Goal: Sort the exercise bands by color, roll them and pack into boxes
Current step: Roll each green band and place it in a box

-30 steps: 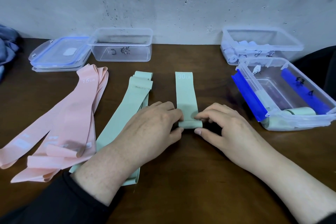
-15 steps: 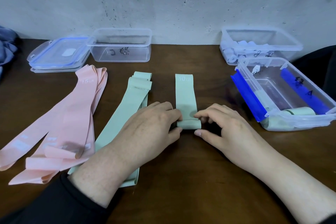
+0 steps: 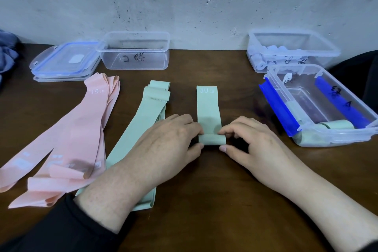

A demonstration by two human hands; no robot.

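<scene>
change: roll on the green band (image 3: 209,108) has grown, flat tail shorter than a second ago | grip: left hand (image 3: 163,141) and right hand (image 3: 251,143) pinch the roll's ends | where: mid table (image 3: 204,210) | next: finish rolling, pack in blue-clipped box (image 3: 319,104)

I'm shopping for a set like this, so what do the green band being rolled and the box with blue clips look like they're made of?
The green band: probably thin latex or rubber, matte; it lies limp and flat and curls into a soft roll between the left hand and right hand. The box with blue clips: clear, glossy hard plastic; its contents show through the walls.
</scene>
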